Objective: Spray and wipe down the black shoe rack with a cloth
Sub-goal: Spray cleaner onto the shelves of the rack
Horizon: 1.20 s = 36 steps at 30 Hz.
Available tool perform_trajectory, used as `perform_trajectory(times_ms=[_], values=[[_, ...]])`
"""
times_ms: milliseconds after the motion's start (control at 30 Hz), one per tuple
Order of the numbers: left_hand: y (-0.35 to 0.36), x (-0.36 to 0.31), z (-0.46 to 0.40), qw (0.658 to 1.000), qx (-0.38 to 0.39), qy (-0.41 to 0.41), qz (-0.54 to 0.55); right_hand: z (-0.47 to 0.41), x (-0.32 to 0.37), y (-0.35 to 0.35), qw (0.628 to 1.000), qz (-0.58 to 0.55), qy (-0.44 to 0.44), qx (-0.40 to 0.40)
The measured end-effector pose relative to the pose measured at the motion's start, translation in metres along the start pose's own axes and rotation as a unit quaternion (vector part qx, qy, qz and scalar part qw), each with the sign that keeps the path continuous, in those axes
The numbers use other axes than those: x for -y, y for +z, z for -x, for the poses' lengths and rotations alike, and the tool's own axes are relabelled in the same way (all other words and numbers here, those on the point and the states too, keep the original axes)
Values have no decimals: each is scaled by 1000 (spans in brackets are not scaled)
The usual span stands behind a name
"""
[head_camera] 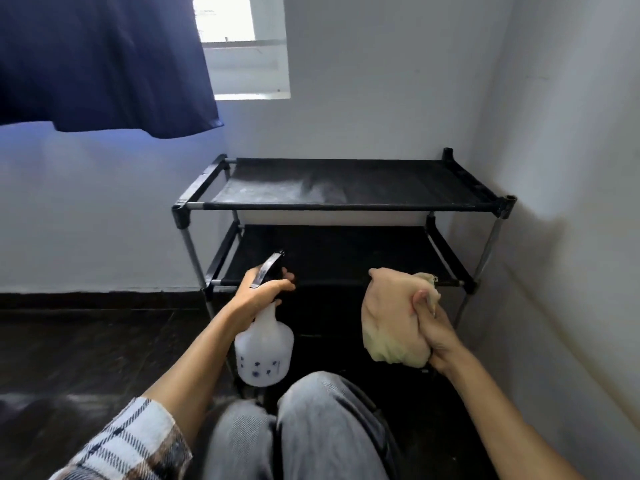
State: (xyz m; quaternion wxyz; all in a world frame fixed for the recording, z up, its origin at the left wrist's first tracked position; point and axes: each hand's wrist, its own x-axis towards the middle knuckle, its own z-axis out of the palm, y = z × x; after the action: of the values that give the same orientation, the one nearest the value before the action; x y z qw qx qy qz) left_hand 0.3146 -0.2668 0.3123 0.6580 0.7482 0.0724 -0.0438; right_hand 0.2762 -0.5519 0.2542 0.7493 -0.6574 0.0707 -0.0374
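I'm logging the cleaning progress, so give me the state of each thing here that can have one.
Left hand: grips the spray bottle's neck, finger on the trigger.
Spray bottle: upright, held in front of the lower shelf.
Right hand: grips the bunched cloth.
Cloth: crumpled, held off the rack.
Rack: upright, no shoes on it.
Top shelf: pale misty patch on its left half.
Curtain: drawn aside, window partly uncovered.

shoe rack (341, 206) top shelf open above, wall (571, 168) tight on right, curtain (104, 64) overhanging left
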Motion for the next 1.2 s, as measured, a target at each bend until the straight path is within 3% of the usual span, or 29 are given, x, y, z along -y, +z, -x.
perform_trajectory(times_ms=[167, 333, 700, 833, 1033, 1200], values=[[-54, 39, 28, 998, -15, 18, -62, 26, -5, 22, 1000, 11, -4, -16], [-79, 96, 33, 994, 6, -23, -102, 45, -14, 30, 998, 46, 22, -34], [-43, 151, -31, 984, -67, -155, -62, 60, -47, 3, 979, 167, 89, -71], [-30, 157, -65, 965, -126, -187, -131, 53, -62, -13, 975, 181, 101, -78], [-16, 162, -96, 957, -53, -281, -45, 34, -96, -37, 970, 187, 119, -99], [-11, 176, -108, 952, -120, -268, -82, 18, -109, -35, 975, 148, 123, -109]])
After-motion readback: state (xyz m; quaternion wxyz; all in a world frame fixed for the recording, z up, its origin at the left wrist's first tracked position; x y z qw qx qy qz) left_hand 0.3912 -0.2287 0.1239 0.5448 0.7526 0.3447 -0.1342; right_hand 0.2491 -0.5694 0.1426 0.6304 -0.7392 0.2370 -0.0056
